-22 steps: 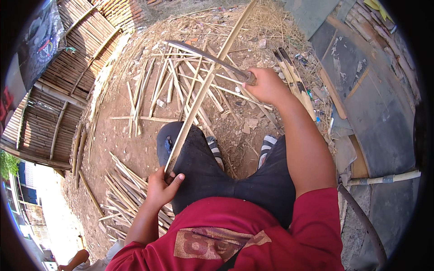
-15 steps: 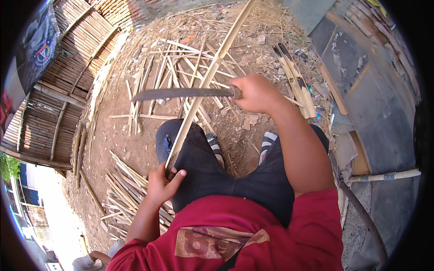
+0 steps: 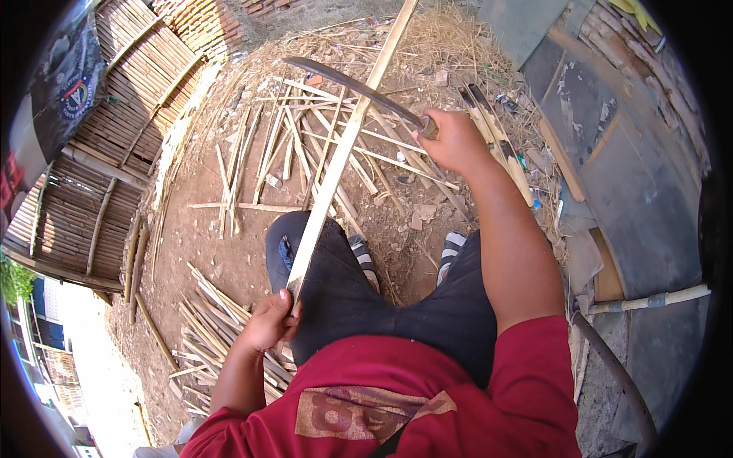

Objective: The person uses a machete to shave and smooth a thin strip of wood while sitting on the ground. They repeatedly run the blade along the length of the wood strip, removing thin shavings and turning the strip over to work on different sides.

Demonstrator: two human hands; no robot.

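A long, pale split-bamboo strip (image 3: pixel 324 195) slants from my left thigh up past the top edge of the view. Its near end is gripped between the thumb and fingers of my left hand (image 3: pixel 271 320), which is closed on it. My right hand (image 3: pixel 458 145) wraps round the handle of a machete (image 3: pixel 324 71), arm stretched forward. The dark, curved blade points up and left and crosses the strip's far part; whether they touch I cannot tell. The strip's flat, pale face shows.
Many bamboo strips (image 3: pixel 294 137) lie scattered ahead on the dirt, and a denser pile (image 3: pixel 210 328) is at my left. Charred-looking split pieces (image 3: pixel 500 145) lie ahead right. Grey panels (image 3: pixel 634 183) lean at right; a bamboo-slat wall (image 3: pixel 114 145) stands left.
The machete has moved farther from me along the strip, its tip swinging upward. The strip has turned in my left hand, from a hollow, rough face to a flatter, pale one.
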